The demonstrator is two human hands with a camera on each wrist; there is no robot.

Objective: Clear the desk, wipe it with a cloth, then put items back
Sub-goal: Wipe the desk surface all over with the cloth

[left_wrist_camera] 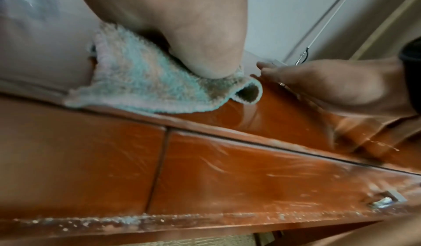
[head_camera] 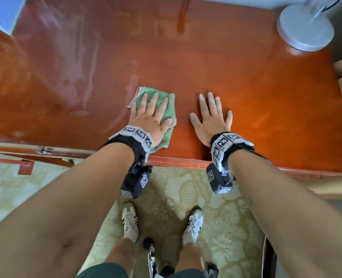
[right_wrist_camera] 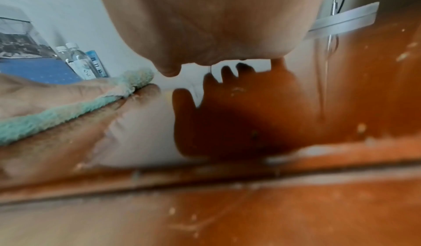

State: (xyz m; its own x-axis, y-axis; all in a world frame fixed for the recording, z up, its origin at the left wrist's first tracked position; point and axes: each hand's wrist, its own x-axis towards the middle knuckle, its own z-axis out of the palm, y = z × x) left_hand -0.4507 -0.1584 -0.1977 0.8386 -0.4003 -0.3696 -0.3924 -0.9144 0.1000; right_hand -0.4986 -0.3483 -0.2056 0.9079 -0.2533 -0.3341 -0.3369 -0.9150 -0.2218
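A folded green cloth [head_camera: 162,97] lies on the glossy red-brown desk [head_camera: 186,63] near its front edge. My left hand [head_camera: 152,115] presses flat on the cloth with straight, spread fingers. In the left wrist view the cloth [left_wrist_camera: 141,87] bulges out from under the heel of my left hand [left_wrist_camera: 205,51]. To the right of it my right hand [head_camera: 212,115] rests flat on the bare desk, fingers spread and holding nothing. The right wrist view shows my right hand [right_wrist_camera: 205,24] from below and the cloth [right_wrist_camera: 68,109] at the left.
A lamp's round grey base [head_camera: 304,29] stands at the desk's back right corner. Wet smears [head_camera: 82,77] streak the desk's left half. Water bottles [right_wrist_camera: 79,60] stand beyond the desk's left end. Drawer fronts [left_wrist_camera: 250,178] sit under the front edge. My feet [head_camera: 130,221] stand on patterned carpet.
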